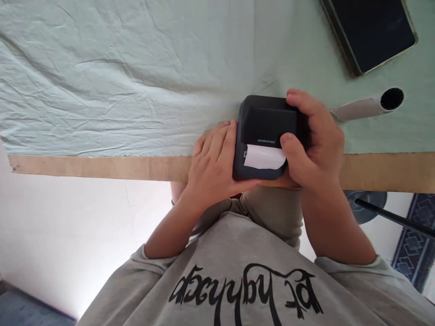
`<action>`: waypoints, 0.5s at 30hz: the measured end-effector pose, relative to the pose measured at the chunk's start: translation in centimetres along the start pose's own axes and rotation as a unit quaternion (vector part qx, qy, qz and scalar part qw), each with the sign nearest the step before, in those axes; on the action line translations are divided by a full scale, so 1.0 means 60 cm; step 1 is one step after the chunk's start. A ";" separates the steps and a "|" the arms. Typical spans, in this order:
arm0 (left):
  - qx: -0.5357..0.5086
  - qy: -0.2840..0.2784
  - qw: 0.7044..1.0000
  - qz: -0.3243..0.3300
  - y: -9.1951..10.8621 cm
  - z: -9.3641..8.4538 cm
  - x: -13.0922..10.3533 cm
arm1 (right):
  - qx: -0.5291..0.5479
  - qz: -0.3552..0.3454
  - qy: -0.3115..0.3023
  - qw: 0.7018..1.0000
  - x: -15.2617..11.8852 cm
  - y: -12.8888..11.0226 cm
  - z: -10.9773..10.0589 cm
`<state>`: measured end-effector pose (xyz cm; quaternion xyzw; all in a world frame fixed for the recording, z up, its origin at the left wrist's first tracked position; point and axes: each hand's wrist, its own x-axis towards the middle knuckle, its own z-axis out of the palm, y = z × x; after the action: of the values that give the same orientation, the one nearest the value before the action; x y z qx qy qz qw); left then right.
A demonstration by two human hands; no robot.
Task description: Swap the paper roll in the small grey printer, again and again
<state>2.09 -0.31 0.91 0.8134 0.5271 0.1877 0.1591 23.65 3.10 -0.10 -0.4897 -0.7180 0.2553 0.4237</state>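
Note:
A dark label printer [270, 118] marked NIIMBOT sits at the near edge of the cloth-covered table. From its front slot a white paper label strip [265, 157] sticks out, its right end by my right thumb. My right hand [316, 140] is wrapped round the printer's right side, fingers at the far corner and thumb on top near the slot. Against the left side lies my left hand [217, 158], fingers stretched out flat and its thumb along the near edge. The printer's underside is hidden.
A phone-like dark device [370, 31] lies at the far right. Closer in is a white cylindrical thing with a black round end [369, 106]. Pale green wrinkled cloth [118, 81] covers the table, whose wooden edge [102, 167] runs in front of me.

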 end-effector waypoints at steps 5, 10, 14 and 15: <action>-0.009 0.007 1.000 -0.012 -0.002 0.005 -0.001 | -0.011 0.024 0.011 1.000 -0.003 0.005 0.003; -0.019 0.009 0.999 -0.026 -0.001 0.009 -0.001 | -0.012 0.023 0.012 1.000 -0.006 0.005 0.004; -0.010 0.017 1.000 -0.021 -0.002 0.012 0.000 | -0.004 0.012 0.012 1.000 -0.007 0.012 0.006; -0.007 0.021 1.000 -0.017 -0.002 0.013 0.001 | -0.004 0.010 0.014 1.000 -0.007 0.015 0.006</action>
<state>2.36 -0.27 0.18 0.7990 0.5430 0.2053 0.1571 23.82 3.08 -1.15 -0.5024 -0.7079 0.2498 0.4289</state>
